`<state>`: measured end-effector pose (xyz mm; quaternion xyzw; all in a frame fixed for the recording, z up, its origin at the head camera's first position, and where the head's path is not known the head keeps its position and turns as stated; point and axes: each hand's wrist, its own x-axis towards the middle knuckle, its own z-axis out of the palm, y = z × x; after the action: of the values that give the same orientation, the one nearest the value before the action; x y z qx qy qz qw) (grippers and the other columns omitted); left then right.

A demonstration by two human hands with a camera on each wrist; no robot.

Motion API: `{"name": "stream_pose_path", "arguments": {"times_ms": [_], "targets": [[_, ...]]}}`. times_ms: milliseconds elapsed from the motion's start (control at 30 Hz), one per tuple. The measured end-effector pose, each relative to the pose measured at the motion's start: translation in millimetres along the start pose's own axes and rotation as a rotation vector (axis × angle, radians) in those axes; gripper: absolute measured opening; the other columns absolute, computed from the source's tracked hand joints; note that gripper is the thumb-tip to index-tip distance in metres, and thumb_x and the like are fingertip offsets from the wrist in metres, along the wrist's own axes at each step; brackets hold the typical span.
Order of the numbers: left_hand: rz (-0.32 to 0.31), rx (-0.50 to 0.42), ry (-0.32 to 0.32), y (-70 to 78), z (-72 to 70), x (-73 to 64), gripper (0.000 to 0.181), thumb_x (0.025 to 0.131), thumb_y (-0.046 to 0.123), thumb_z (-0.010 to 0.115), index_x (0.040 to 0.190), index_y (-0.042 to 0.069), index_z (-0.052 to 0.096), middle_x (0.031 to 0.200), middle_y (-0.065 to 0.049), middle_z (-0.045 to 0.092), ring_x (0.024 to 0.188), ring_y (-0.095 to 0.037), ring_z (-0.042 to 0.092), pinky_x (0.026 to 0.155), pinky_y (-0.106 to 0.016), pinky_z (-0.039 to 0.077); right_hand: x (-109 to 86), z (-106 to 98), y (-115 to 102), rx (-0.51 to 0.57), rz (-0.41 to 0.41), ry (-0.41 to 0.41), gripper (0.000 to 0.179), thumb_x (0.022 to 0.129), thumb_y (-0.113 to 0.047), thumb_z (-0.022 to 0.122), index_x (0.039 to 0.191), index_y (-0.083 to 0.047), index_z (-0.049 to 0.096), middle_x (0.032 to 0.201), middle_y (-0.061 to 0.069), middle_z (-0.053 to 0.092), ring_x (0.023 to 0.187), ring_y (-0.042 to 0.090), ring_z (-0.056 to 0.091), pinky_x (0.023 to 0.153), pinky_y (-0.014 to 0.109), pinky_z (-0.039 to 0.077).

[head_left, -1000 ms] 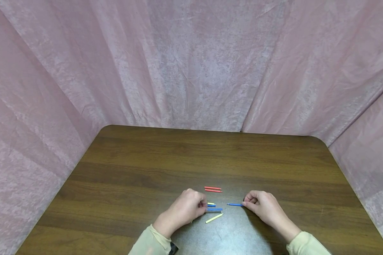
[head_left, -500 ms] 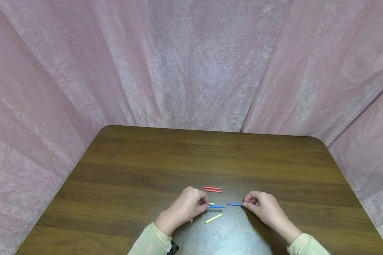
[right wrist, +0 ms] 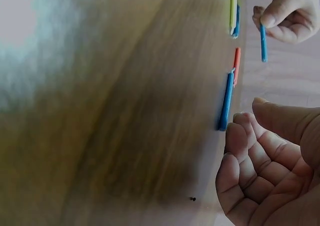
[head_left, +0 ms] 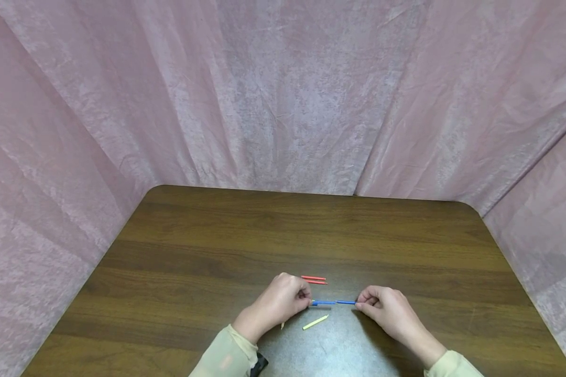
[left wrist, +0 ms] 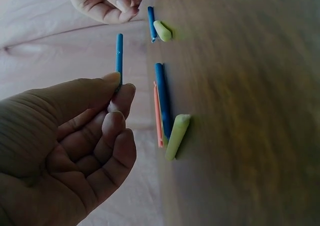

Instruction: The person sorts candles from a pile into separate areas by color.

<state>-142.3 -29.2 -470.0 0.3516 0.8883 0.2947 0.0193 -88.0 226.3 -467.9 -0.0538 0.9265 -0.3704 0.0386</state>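
My left hand pinches one thin blue stick between thumb and fingertip and holds it level above the table. From the head view its free end meets the tip of another blue stick, which lies on the table. My right hand is beside that lying stick, fingers loosely curled, and the right wrist view shows nothing between thumb and fingers. A further blue stick and a yellow one with a tapered tip lie below the left hand, mostly hidden from the head view.
Two red sticks lie side by side just beyond the hands. Nearer the person, a slanted yellow stick lies between the wrists. The brown wooden table has rounded far corners, with pink curtains around it.
My left hand has moved slightly right and away from the person, bringing its blue stick into line with the lying one. My right hand has shifted slightly left.
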Motion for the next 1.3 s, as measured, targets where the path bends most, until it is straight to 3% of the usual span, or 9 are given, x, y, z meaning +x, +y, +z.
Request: {"name": "stream_pose_path", "arguments": {"times_ms": [800,1100,1300], "targets": [[-0.030,0.006,-0.007,6.8,6.5,14.8,0.015,0.078,0.010,0.077,0.068,0.017,0.068,0.061,0.016,0.055,0.056,0.006,0.043,0.055,-0.011,0.036,-11.2,7,-6,0.066,-0.069,-0.035,0.009,0.083,-0.014,0.075,0.079,-0.017,0.067,0.070,-0.010,0.062,0.059,-0.001,0.054,0.057,0.021,0.045],[0.002,0.056,0.000,9.6,8.5,20.6,0.012,0.077,0.010,0.076,0.069,0.017,0.071,0.063,0.015,0.060,0.057,0.005,0.045,0.057,-0.012,0.037,-13.7,9,-9,0.109,-0.083,-0.069,0.008,0.084,-0.015,0.074,0.080,-0.015,0.067,0.071,-0.008,0.063,0.059,-0.001,0.054,0.056,0.021,0.046],[0.056,0.067,0.015,9.0,12.8,24.0,0.015,0.076,0.006,0.075,0.066,0.017,0.070,0.073,0.010,0.069,0.069,0.003,0.060,0.061,-0.013,0.042,-15.2,11,-10,0.122,-0.092,-0.080,0.008,0.084,-0.015,0.074,0.080,-0.016,0.067,0.070,-0.010,0.063,0.059,-0.001,0.054,0.056,0.021,0.046]]}}
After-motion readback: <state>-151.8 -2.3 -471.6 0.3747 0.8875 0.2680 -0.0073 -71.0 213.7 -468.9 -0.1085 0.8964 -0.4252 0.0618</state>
